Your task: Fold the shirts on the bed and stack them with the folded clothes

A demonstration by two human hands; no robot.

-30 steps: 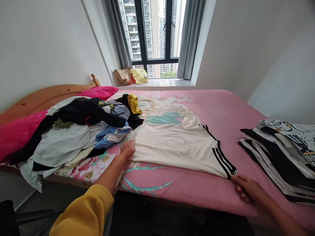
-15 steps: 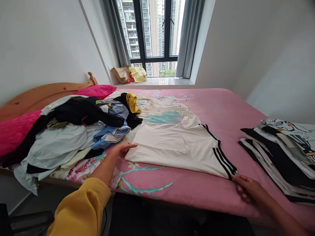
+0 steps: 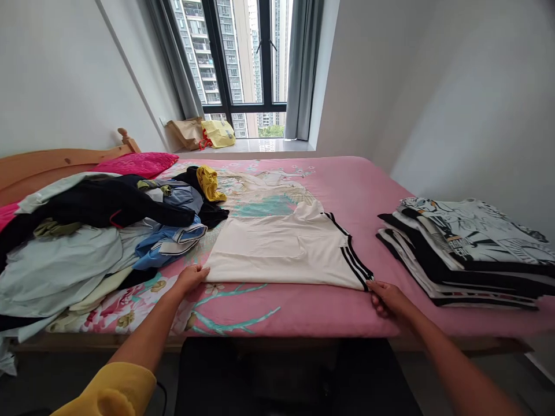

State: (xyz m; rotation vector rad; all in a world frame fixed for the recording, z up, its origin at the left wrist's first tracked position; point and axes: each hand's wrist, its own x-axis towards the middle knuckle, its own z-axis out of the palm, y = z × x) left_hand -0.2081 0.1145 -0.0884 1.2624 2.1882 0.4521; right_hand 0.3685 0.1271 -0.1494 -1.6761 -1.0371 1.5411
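Note:
A cream garment with black stripes along one edge (image 3: 281, 251) lies flat and folded on the pink bedspread (image 3: 347, 190). My left hand (image 3: 191, 278) rests at its near left corner, fingers curled onto the fabric edge. Over at the near right, striped corner, my right hand (image 3: 387, 297) pinches the hem with its fingers closed. A yellow sleeve covers my left upper arm.
A heap of unfolded clothes (image 3: 95, 231) covers the bed's left side, in front of pink pillows (image 3: 134, 163) and a wooden headboard. A stack of folded black and white tops (image 3: 459, 248) sits at the right. Bags (image 3: 203, 133) stand on the window sill.
My left hand slid from beside the clothes heap down to the garment's near left corner. The view swung right, so the folded stack and garment sit further left in the picture.

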